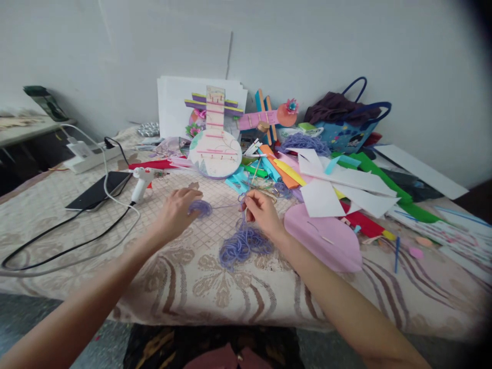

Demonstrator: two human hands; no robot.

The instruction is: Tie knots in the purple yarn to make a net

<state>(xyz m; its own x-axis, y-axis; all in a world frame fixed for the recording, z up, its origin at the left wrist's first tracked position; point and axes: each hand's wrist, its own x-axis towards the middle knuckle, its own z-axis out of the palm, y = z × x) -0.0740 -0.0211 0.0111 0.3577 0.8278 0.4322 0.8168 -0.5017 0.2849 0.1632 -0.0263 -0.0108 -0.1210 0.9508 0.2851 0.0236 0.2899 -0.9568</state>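
Note:
Over the tablecloth, my left hand [179, 209] is closed with its fingers curled at a small bundle of purple yarn [201, 208], which shows past the fingertips. One strand stretches from that bundle across to my right hand [258, 209], whose thumb and fingers pinch the yarn. Below the right hand lies a loose, tangled heap of the same purple yarn [243, 246], with strands rising from it to the fingers. A pink paper or felt piece [326, 241] with a curved edge lies just right of my right wrist, partly beneath the forearm.
A white glue gun [142, 179] with its cord and a black tablet-like slab [98, 190] lie left. Behind the hands stands a decorated round-bodied craft [215, 154]. Scissors [271, 189], white paper scraps [323, 197] and more purple yarn [303, 143] crowd the right, before a blue bag [342, 136].

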